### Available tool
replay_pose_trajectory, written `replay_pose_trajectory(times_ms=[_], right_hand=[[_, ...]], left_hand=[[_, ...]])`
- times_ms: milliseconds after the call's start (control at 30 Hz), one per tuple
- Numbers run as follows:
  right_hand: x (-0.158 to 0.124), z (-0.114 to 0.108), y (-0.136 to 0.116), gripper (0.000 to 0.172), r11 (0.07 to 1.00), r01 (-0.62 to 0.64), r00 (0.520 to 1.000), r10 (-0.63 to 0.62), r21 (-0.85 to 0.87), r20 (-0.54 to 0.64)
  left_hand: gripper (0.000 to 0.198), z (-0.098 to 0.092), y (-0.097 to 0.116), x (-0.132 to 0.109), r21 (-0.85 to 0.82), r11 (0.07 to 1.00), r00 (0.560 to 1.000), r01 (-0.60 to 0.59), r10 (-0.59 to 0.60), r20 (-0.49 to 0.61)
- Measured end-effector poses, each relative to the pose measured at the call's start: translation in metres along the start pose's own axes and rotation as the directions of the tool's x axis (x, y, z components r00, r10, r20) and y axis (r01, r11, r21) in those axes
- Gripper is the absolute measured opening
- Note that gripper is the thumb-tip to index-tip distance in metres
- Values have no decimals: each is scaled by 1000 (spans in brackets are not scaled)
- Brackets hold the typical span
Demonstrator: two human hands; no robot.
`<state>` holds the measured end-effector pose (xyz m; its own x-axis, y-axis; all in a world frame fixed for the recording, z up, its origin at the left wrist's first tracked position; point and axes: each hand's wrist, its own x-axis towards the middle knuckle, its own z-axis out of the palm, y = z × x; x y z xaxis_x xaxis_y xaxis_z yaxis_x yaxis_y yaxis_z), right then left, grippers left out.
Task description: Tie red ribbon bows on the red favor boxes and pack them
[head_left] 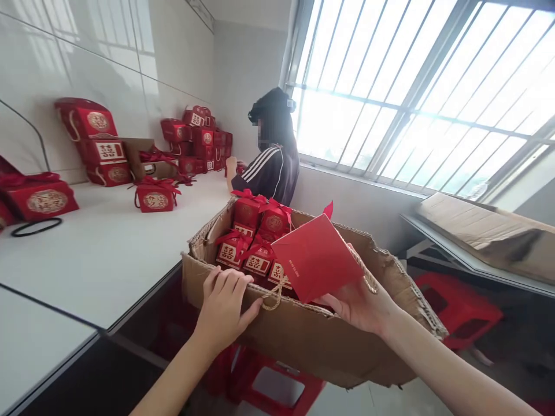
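My right hand (362,300) is closed around a red gift box (318,257), tilted so a plain red face with small pale print shows. Twisted rope handles hang at two of its sides, and a bit of red ribbon sticks up behind it. My left hand (228,303) grips the near rim of a large cardboard box (277,341), fingers folded over the edge. Inside that box, at its left, several small red gift boxes (232,251) with ribbon bows and pale double-happiness labels stand packed together. The held gift box hides part of the cardboard box's inside.
A white table (108,248) runs along the left, with stacked red gift boxes (106,150) and one small bowed box (156,195) on it. A person (271,167) in a dark striped top works at its far end. Red stools (277,381) stand below; a barred window is at right.
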<state>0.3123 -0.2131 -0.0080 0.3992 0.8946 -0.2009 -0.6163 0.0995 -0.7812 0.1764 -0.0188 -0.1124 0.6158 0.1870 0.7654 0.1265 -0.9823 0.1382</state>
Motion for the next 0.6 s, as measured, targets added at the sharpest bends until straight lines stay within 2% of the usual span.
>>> replay_pose_trajectory(times_ms=[67,133,167,233,267,300,367,433,533,600], right_hand=[[5,-18,-13,41,993,83,992,-91,-87,-91],[16,-45,-32,44,932,243,938,-297,-269,-181],[24,-61,-44,48,852,337,876,-440,-400,-200],[41,-95,-68,61,593,440,698,-698,-674,-159],[50,-112,-79,70,448,420,618,-778,-789,-113],[59,-127,-88,77,337,365,588,-806,-868,-67],[79,-151,-100,82,187,255,595,-804,-949,1],[100,-164,-101,82,131,221,652,-757,-966,47],[137,-168,-87,83,164,263,741,-665,-951,90],[161,-166,-75,83,203,283,775,-624,-937,99]], left_hand=[[16,7,-2,-6,-16,1000,997,5,-7,-81],[15,15,-5,-9,-22,1000,989,-9,6,-147],[15,19,-6,-10,-19,1000,984,-21,17,-175],[15,26,-8,-10,-5,999,975,-42,40,-219],[15,29,-8,-10,0,999,971,-41,40,-236],[15,32,-8,-9,1,999,968,-33,32,-250],[14,34,-7,-9,-5,1000,965,-16,14,-263],[14,33,-6,-10,-8,1000,966,-11,9,-260],[14,29,-4,-11,-12,1000,968,-12,9,-250],[14,27,-3,-11,-26,1000,968,2,-8,-250]])
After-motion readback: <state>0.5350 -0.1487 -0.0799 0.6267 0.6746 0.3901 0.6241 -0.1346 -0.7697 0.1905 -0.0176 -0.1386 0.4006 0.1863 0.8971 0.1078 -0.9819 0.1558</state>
